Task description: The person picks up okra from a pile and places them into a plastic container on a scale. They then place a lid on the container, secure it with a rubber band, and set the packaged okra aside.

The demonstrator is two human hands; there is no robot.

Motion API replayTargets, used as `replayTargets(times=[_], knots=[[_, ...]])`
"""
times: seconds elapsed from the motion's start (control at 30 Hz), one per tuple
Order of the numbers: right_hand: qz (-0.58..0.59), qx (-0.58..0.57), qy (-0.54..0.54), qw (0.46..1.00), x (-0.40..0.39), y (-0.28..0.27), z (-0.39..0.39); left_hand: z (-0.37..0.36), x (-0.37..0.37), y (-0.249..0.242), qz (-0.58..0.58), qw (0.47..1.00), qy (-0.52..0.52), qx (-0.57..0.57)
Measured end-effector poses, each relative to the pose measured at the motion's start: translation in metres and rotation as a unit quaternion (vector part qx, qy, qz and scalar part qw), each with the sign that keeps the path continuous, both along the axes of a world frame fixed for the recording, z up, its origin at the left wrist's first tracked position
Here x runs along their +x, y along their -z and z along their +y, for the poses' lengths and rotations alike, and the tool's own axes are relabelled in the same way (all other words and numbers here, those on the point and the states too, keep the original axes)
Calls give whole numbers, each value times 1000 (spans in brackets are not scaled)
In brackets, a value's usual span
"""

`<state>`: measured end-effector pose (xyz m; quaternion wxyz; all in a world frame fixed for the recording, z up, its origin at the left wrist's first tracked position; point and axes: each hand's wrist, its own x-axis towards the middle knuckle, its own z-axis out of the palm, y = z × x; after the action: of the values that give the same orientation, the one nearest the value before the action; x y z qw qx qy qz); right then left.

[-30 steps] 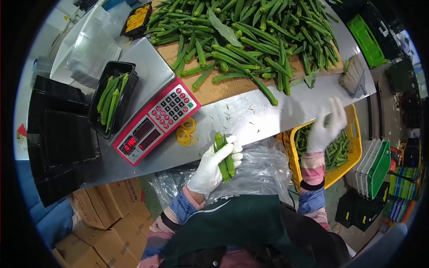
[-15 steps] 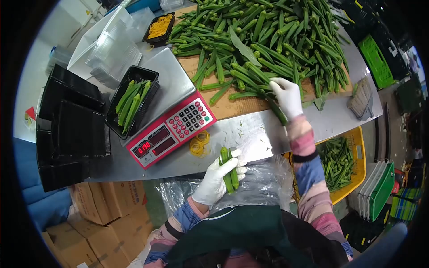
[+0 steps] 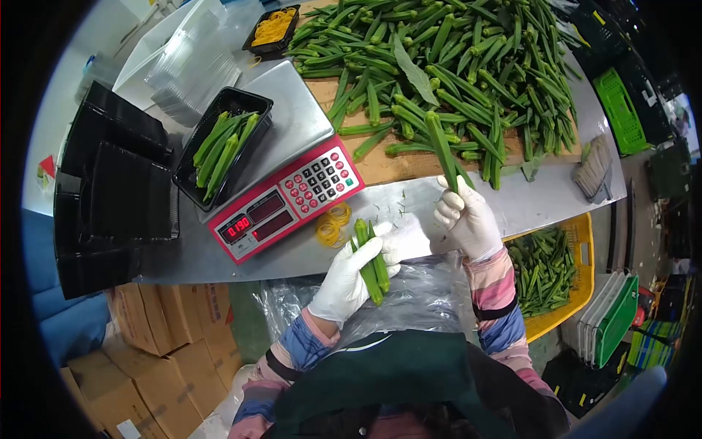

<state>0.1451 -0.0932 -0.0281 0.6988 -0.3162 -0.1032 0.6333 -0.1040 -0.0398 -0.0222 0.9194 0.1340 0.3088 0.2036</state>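
Observation:
My gloved left hand (image 3: 342, 284) is closed around a few okra pods (image 3: 374, 269), held over the table's front edge. In my gloved right hand (image 3: 472, 221), the fingers grip a long okra pod (image 3: 440, 146) by its lower end, its other end pointing up toward the pile. A second pod seems to be in the same grip, partly hidden by the fingers. Behind it spreads a large okra pile (image 3: 468, 66) on a brown board (image 3: 380, 164). On the red scale (image 3: 292, 197), reading 0.190, a black tray (image 3: 252, 139) with several pods sits tilted.
Yellow rubber bands (image 3: 330, 228) lie beside the scale, and more fill a small black tray (image 3: 273, 29). Stacked black trays (image 3: 131, 197) stand at left near clear plastic lids (image 3: 191, 69). A brush (image 3: 594, 167) lies at right; a yellow crate (image 3: 585, 285) of okra stands below.
My right hand has come back from the pile toward me, lifting okra and turning it upright. My left hand still holds its pods, almost in place. The view has shifted slightly.

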Motion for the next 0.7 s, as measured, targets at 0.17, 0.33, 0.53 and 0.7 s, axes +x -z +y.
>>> replayTargets(times=[0.17, 0.33, 0.53, 0.7], knots=[[12, 30, -20, 999, -16, -4, -4, 1, -3, 0, -4, 1000, -4, 4], [140, 39, -33, 989, -30, 0, -14, 3, -4, -3, -23, 1000, -17, 6], [140, 55, -56, 987, -43, -6, -21, 4, -5, -9, -30, 999, -39, -5], [-422, -137, -150, 884, -64, -25, -36, 8, -7, 6, -29, 998, -49, 33]])
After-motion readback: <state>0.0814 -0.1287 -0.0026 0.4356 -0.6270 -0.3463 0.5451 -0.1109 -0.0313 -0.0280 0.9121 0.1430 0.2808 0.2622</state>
